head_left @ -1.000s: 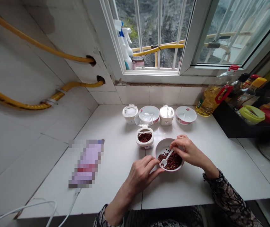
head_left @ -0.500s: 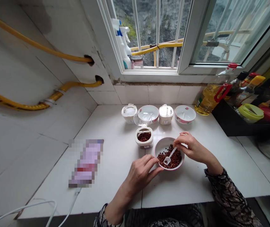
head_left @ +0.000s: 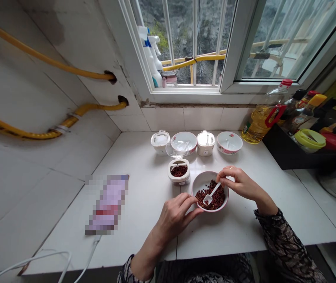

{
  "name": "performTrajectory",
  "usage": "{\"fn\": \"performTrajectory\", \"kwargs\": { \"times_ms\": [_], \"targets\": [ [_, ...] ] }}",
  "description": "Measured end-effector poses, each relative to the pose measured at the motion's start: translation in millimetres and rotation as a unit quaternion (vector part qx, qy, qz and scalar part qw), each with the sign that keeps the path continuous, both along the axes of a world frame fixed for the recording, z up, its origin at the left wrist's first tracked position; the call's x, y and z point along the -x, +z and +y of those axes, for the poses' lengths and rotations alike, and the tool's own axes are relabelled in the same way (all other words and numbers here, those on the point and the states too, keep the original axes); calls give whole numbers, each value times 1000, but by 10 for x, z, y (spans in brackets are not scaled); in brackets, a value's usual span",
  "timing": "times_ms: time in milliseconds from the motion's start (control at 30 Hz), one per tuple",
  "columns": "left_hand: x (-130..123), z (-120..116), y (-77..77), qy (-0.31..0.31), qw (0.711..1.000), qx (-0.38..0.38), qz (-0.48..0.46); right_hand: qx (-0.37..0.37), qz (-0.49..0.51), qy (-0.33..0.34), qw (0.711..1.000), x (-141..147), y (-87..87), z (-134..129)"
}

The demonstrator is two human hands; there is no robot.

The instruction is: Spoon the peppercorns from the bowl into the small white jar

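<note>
A white bowl [head_left: 197, 181] with a pink rim stands on the counter, partly filled with dark red peppercorn-like grains [head_left: 219, 199]. My left hand [head_left: 177, 214] grips the bowl's near-left rim between thumb and fingers. In my right hand [head_left: 237, 181], the fingertips pinch the handle of a small white plastic spoon [head_left: 211, 194]. The spoon's scoop rests among the grains, with a few of them in it. Just behind and left of the bowl is a seasoning jar [head_left: 179, 171] with its clear lid flipped up, holding the same dark red grains.
At the back are two white-filled seasoning jars [head_left: 160, 141] [head_left: 206, 143] and two flowered bowls [head_left: 184, 137] [head_left: 229, 142]. An oil bottle [head_left: 259, 120] and a black rack [head_left: 288, 151] of condiments stand right. A blurred purple object [head_left: 109, 204] with a white cable lies left.
The spoon's scoop has shifted very slightly left in the grains and carries a few more of them. Both hands keep nearly the same places.
</note>
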State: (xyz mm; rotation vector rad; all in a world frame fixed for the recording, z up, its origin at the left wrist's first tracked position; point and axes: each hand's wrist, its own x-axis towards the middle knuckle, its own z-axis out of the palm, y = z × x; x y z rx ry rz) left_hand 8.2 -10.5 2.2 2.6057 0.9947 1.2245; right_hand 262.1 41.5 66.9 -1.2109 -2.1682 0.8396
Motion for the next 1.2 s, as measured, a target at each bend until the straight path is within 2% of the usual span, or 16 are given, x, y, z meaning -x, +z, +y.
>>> {"fn": "performTrajectory", "kwargs": {
  "times_ms": [167, 333, 433, 533, 600, 667, 733, 800, 867, 1000, 1100, 1200],
  "targets": [
    [2, 0, -17, -1, 1000, 4, 1, 72, 70, -51, 994, 12, -38, 14],
    [-1, 10, -38, -1, 1000, -7, 5, 129, 168, -124, 969, 65, -66, 100],
    [-5, 10, -38, 0, 1000, -14, 5, 94, 215, -151, 960, 186, -26, 160],
    [-9, 2, -33, 2, 1000, -15, 8, -16, 222, -165, 961, 390, 39, 184],
    [-14, -5, -28, 6, 1000, -12, 12, -121, 182, -151, 964, 542, 63, 176],
    [-22, -9, -22, 11, 1000, -14, 14, -230, 113, -104, 961, 675, 54, 156],
    [-30, -10, -16, 14, 1000, -21, 14, -298, 28, -33, 954, 760, 29, 134],
    [-35, -10, -13, 17, 999, -26, 14, -331, -23, 13, 943, 782, 19, 112],
    [-36, -9, -13, 20, 999, -27, 18, -352, -17, 13, 936, 732, 49, 91],
    [-29, -8, -26, 19, 999, -29, 20, -350, 28, -54, 935, 455, 171, 59],
    [-23, -5, -31, 16, 999, -29, 20, -292, -53, -32, 954, 208, 188, 53],
    [-21, 0, -24, 14, 999, -36, 20, -284, -142, -37, 948, 67, 105, 50]
  ]
}}
